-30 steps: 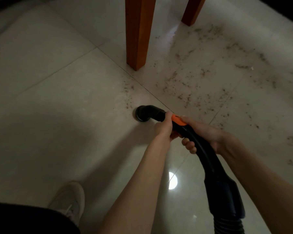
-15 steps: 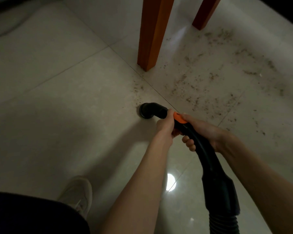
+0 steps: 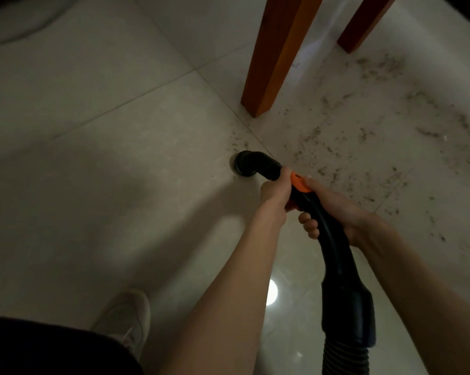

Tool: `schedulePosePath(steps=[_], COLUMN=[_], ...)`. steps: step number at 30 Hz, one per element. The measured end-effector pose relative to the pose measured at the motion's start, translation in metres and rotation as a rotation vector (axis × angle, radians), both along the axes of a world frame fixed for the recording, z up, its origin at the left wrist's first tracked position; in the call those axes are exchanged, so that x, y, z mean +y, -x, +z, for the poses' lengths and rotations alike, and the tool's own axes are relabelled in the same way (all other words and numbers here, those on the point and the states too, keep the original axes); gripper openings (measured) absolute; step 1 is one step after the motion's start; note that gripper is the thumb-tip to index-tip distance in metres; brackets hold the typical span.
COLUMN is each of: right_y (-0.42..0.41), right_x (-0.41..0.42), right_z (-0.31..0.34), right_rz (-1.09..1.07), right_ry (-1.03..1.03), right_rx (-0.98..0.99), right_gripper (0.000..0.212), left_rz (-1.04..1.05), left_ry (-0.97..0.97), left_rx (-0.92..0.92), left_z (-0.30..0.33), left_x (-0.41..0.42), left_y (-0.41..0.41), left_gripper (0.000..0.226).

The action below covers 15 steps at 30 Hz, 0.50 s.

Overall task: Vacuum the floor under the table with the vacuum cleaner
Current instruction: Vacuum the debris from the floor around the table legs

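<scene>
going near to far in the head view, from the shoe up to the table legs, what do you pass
shoe → left hand gripping the vacuum wand → black nozzle on the floor → near table leg → far table leg

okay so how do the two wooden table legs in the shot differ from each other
The near table leg looks thicker and its foot lands closer to the vacuum nozzle; the far table leg looks thinner and stands further back. The near leg catches orange light on one face; the far leg reads darker. Both are square, reddish wood, standing on the tiled floor.
</scene>
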State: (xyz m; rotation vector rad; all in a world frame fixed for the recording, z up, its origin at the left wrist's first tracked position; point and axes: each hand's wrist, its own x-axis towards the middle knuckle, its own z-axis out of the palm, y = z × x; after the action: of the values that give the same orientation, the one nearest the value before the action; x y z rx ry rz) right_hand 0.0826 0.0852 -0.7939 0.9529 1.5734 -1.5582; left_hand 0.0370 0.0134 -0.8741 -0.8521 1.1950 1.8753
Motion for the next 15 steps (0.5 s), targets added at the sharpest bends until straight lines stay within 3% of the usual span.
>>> schedulePosePath(steps=[15], right_y=[0.028], right_x=[-0.012], right_z=[-0.008], right_rz=[-0.004], right_ry=[0.015], right_rx=[0.021], right_gripper=[0.056], left_rz=[0.017], left_ry=[0.052], left_rx=[0.045], left_z=[-0.004], left_x=[-0.012], left_y=[0.030], left_gripper=[0.030])
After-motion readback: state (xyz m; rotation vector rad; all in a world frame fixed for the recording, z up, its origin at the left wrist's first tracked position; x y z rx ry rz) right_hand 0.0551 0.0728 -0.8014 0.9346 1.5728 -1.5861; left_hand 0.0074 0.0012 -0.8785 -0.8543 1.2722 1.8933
